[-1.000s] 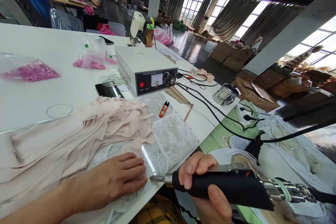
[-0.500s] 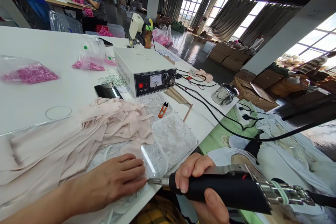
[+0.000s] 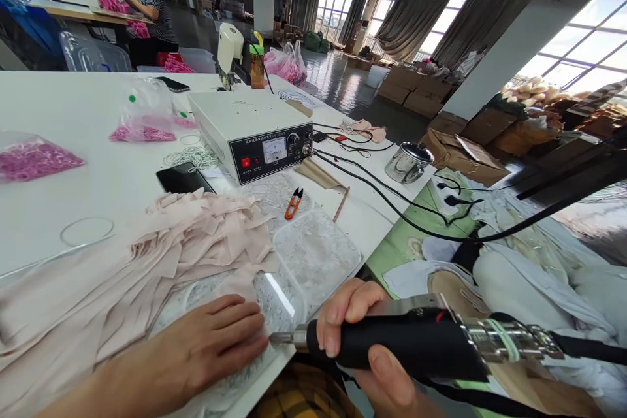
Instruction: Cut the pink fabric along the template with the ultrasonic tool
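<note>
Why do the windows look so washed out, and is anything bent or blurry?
Head view: the windows are overexposed by daylight, which glares off the floor; the wide lens bows the pillar and table edges; the right hand and tool stay sharp.

On the white table (image 3: 73, 111) we find a heap of fabric strips (image 3: 147, 255) spread at the left, and our left hand (image 3: 210, 339) lies flat at its near end, on a clear tray (image 3: 289, 304). A second clear tray (image 3: 318, 251) sits just right of it, near the table edge. Our right hand (image 3: 362, 333) is off the edge, wrapped around a handheld tool (image 3: 401, 343) whose tip points left, just beside the left fingertips. Behind the trays lie snips (image 3: 294, 202), then a control box (image 3: 249, 134) with a phone (image 3: 181, 177) to its left. A cable (image 3: 392, 206) runs right from the box, past a metal cup (image 3: 409, 163). Bags of rings (image 3: 142, 124) lie further left.
</note>
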Tool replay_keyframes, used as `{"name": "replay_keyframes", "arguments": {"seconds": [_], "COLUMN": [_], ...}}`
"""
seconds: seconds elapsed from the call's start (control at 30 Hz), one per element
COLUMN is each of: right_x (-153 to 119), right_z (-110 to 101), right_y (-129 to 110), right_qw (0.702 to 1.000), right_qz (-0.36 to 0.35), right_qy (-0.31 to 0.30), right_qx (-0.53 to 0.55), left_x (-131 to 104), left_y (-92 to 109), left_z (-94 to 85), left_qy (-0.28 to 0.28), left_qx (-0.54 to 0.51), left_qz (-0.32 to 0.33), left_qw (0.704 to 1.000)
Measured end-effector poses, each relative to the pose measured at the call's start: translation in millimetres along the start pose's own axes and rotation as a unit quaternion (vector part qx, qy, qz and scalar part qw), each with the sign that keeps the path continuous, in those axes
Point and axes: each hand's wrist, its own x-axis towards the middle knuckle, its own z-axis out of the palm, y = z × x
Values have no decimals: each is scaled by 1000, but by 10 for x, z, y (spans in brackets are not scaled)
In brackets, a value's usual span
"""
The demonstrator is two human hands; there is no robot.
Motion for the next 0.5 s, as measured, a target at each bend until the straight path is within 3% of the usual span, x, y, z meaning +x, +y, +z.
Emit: {"name": "replay_keyframes", "arguments": {"seconds": [0.07,0.2,0.5], "right_x": [4,12,14], "right_z": [3,19,2], "right_y": [-9,-62,-61], "right_qw": [1000,999,1000], "right_qz": [-3,24,15], "right_qy": [-23,-9,-14], "right_qx": [5,-22,-20], "left_x": [6,-33,-76], "left_y": [3,2,-26], "left_z": [-19,-11,-14], "left_qy": [-5,-8,-44], "left_qx": [13,19,17], "left_qz": [1,4,1], "left_qw": [1000,1000,999]}}
